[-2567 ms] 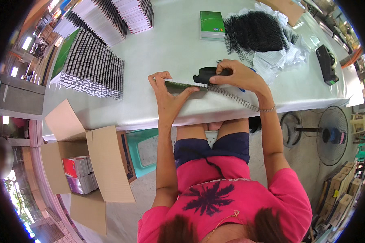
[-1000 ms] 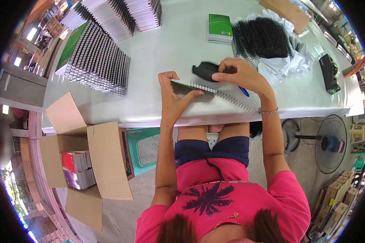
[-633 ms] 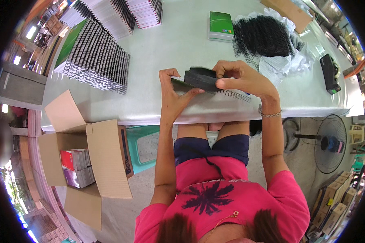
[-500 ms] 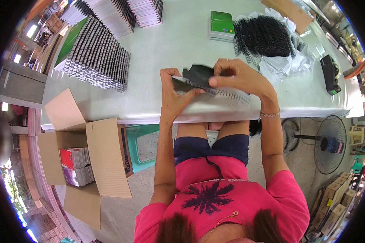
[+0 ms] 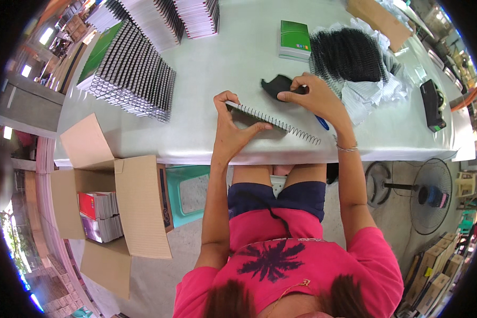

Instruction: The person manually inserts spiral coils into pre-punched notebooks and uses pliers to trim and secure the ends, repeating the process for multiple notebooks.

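Observation:
My left hand [image 5: 229, 131] grips a notebook [image 5: 255, 117] by its left end, fingers behind and thumb along the near side. The notebook is tilted up with its bound edge on top. A dark spiral coil [image 5: 308, 135] runs through that edge, and its loose end sticks out past the right side. Just above and to the right, my right hand [image 5: 321, 99] pinches a black curved piece [image 5: 276, 86] with a notched end, apart from the notebook. Partly under the right hand lies a blue looped object [image 5: 322, 122], its kind hidden.
Spiral notebooks [image 5: 135, 74] stand stacked at the left, with more stacks behind. A green-covered book [image 5: 294, 37] lies near a heap of black coils [image 5: 350, 55] on crumpled paper. A black tape dispenser [image 5: 432, 106] sits at right. An open carton [image 5: 142, 206] holds books beside the table.
My right hand has lifted the black piece off the notebook's bound edge, moving it up and right. The coil shows in full. My left hand keeps its hold.

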Tool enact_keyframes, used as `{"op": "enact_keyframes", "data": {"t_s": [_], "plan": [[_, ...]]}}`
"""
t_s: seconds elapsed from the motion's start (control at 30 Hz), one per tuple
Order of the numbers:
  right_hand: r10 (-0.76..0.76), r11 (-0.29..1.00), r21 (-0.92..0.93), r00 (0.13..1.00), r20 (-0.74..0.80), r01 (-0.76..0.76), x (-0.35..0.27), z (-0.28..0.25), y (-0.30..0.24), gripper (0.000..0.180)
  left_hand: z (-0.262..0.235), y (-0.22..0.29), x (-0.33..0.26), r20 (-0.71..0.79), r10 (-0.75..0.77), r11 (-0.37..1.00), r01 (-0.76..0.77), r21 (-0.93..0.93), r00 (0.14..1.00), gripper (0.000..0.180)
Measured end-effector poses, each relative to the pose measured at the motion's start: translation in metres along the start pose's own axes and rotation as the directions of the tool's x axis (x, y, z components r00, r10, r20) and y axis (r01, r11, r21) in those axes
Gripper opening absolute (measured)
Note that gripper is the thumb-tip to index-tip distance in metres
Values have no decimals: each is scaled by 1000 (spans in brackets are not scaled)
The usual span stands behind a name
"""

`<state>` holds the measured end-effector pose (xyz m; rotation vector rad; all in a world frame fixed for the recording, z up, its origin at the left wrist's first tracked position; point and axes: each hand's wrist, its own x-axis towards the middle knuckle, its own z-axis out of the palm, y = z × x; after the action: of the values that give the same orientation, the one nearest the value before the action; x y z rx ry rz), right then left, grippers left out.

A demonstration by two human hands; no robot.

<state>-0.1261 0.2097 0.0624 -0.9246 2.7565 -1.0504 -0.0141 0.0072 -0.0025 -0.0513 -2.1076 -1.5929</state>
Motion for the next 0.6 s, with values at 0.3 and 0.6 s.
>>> {"op": "enact_keyframes", "data": {"t_s": [0.3, 0.6], "plan": [[-196, 804, 585, 884, 424, -102, 0, -16, -28, 35, -4, 2, 2, 83, -161, 962, 176, -211, 983, 99], [-192, 889, 459, 907, 375, -2, 1, -13, -38, 35, -5, 9, 2, 114, -187, 940, 212, -268, 976, 97]]}}
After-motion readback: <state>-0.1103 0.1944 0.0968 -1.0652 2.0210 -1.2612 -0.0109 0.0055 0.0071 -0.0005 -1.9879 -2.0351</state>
